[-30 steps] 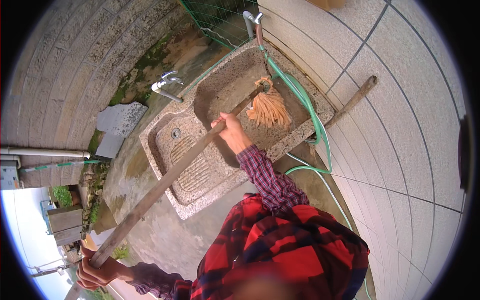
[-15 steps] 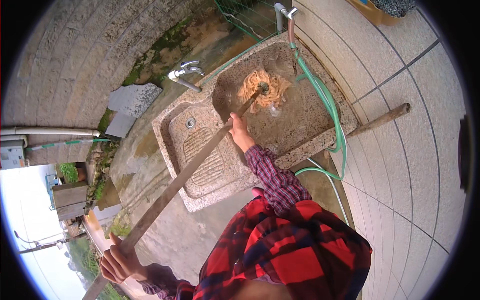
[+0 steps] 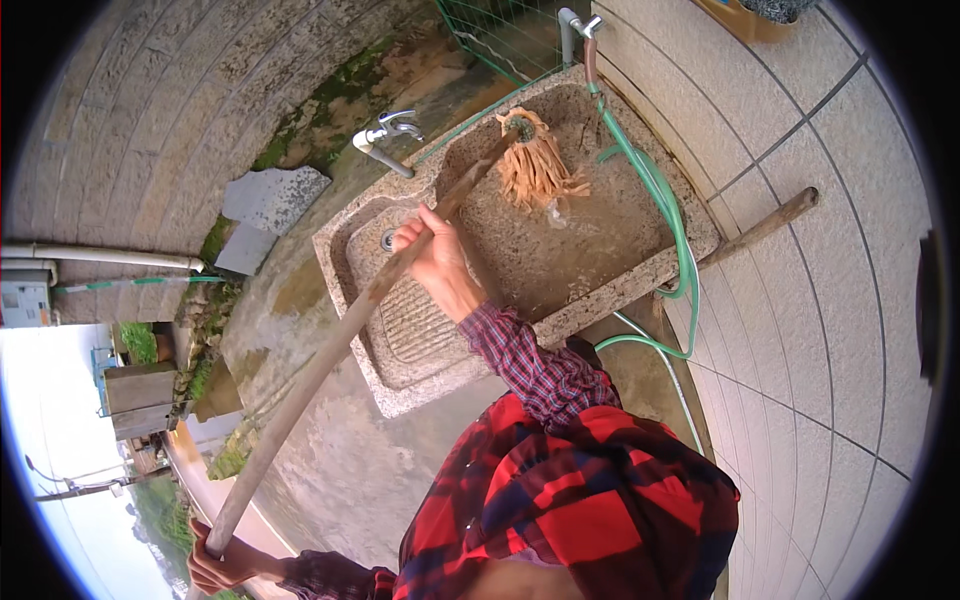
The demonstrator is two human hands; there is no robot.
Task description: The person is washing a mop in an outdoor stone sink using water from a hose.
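Note:
A mop with a long wooden handle (image 3: 305, 400) slants from the lower left up to the stone sink. Its peach-orange mop head (image 3: 540, 170) hangs in the larger basin (image 3: 590, 235), over shallow water, strands trailing to the right. My right hand (image 3: 435, 255) is closed round the handle above the washboard side of the sink. Low at the left, my left hand (image 3: 220, 562) grips the handle's lower stretch. A small clear, whitish thing (image 3: 557, 215) lies by the strands.
A chrome tap (image 3: 388, 130) stands left of the sink; another tap (image 3: 580, 22) at the back feeds a green hose (image 3: 660, 195) draped over the right rim. A wooden pole (image 3: 765, 228) leans by the tiled wall (image 3: 760, 330). Stone slabs (image 3: 270, 200) lie at left.
The mop head has shifted up and left, its bunched strands now hanging to one side. My right hand moved left with the handle; my left hand went lower.

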